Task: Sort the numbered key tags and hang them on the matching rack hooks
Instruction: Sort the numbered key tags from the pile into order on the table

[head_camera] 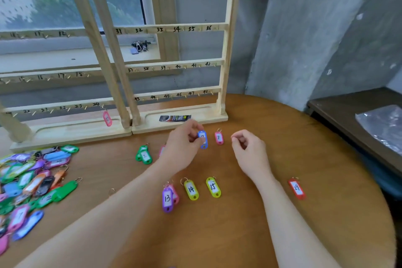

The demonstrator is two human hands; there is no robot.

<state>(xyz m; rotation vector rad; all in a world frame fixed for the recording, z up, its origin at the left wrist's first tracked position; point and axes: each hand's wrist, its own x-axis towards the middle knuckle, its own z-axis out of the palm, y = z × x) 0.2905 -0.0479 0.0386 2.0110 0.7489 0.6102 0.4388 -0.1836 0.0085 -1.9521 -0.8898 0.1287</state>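
Blue tag (203, 139) sits pinched in the left hand (185, 146), just above the tabletop (304, 235) beside pink tag 7 (218, 137). Right hand (248, 148) hovers loosely curled, holding nothing. Its number is partly hidden; misreading it risks the wrong rack (174, 65) hook.
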